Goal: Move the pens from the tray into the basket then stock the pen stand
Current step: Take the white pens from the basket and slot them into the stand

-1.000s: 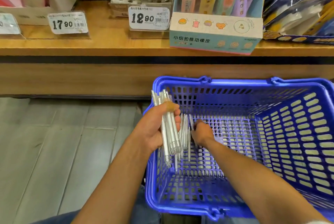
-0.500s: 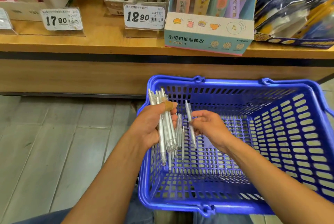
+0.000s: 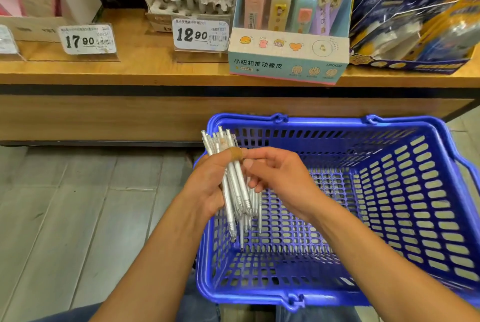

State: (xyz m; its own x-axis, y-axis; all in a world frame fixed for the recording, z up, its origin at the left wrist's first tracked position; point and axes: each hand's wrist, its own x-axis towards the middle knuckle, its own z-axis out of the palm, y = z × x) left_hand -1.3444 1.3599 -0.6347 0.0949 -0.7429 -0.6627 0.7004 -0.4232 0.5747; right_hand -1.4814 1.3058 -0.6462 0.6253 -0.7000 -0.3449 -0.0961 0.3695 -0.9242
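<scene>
- I see left hand (image 3: 207, 186) gripping pens (image 3: 233, 186) bundle mid-barrel, over blue basket (image 3: 324, 124) near rim.
- Right hand (image 3: 280, 178) pinches bundle's side.
- Pens look light, stiff, slick: I'd grip mid-barrel, tight.

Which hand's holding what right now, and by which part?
Left hand grips the bundle of clear pens around mid-barrel, tips down over the blue basket. Right hand touches the bundle; its own hold is unclear.

Bare forearms, tan bandage (image 3: 235, 152) on finger
</scene>
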